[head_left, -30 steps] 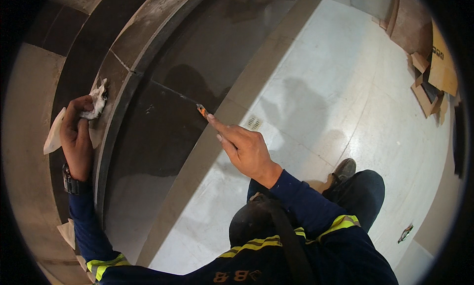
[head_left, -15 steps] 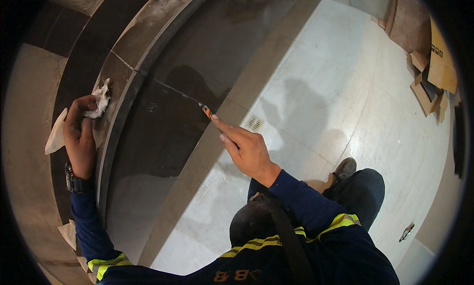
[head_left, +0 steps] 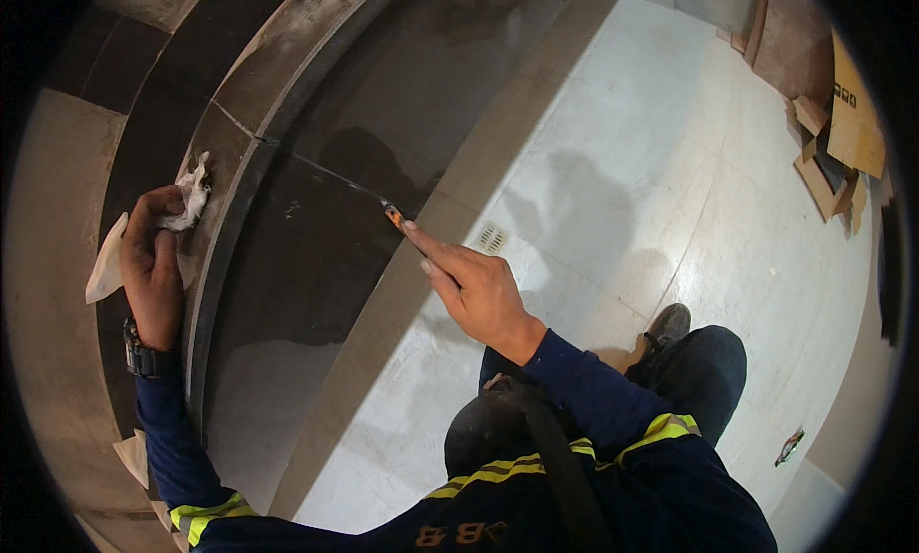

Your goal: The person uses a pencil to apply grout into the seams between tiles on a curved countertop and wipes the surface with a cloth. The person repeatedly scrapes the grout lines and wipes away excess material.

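My left hand [head_left: 155, 270] rests along the raised dark ledge [head_left: 273, 89], its fingers closed on a crumpled white rag [head_left: 194, 197] that bears dark smudges. Pinched in my right hand [head_left: 483, 294] is a slim orange-and-dark hand tool [head_left: 393, 215]; its exact kind is mostly hidden by my fingers. The tool's tip touches the lower end of a thin whitish joint line [head_left: 330, 173] across the dark tiled face. Beside my left wrist, a pale folded sheet [head_left: 107, 259] sticks out over the ledge's far side.
Pale floor tiles [head_left: 661, 199] spread to the right, with a small drain grate [head_left: 491, 238] near my right hand. Cardboard pieces [head_left: 852, 122] lean at the upper right. My shoe [head_left: 668, 325] stands on the floor, and a small dark object [head_left: 789, 448] lies at the lower right.
Little differs. The tool's tip and my right hand have shifted very slightly left in the picture, along with a small shift of the whole view. The left hand keeps hold of the rag.
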`<control>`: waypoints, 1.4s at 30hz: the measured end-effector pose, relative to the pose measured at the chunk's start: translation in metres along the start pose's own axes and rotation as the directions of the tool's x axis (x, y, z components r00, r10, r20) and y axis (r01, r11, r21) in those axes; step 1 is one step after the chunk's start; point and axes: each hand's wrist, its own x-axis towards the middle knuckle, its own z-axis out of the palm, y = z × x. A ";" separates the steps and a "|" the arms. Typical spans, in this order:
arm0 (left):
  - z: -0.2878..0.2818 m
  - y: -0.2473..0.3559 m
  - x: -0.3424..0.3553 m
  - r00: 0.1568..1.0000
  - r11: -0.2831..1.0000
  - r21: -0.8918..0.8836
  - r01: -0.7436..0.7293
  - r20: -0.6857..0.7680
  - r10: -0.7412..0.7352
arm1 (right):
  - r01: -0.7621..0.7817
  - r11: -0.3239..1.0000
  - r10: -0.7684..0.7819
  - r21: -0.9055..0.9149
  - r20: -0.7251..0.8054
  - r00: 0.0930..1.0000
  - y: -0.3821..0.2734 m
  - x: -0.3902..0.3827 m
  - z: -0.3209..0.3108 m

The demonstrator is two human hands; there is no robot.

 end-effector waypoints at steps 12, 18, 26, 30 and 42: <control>0.002 0.007 0.001 1.000 0.999 0.027 0.024 -0.006 -0.024 | -0.011 0.999 0.012 -0.036 0.021 1.000 -0.008 0.006 -0.006; 0.003 0.002 0.001 1.000 0.999 -0.032 -0.011 0.000 0.011 | -0.001 0.999 0.000 -0.045 -0.003 1.000 -0.007 0.005 -0.006; -0.001 -0.009 0.002 0.998 1.000 0.001 -0.016 0.058 0.015 | -0.008 1.000 0.008 -0.026 0.017 1.000 -0.002 0.002 -0.003; 0.009 0.002 0.002 1.000 0.998 -0.057 0.017 -0.012 -0.018 | 0.099 0.995 -0.100 -0.022 -0.040 0.994 -0.014 0.031 -0.008; 0.007 0.006 0.003 0.995 0.995 -0.016 -0.102 -0.022 0.102 | 0.320 0.930 -0.313 -0.182 0.067 0.947 -0.067 0.091 -0.042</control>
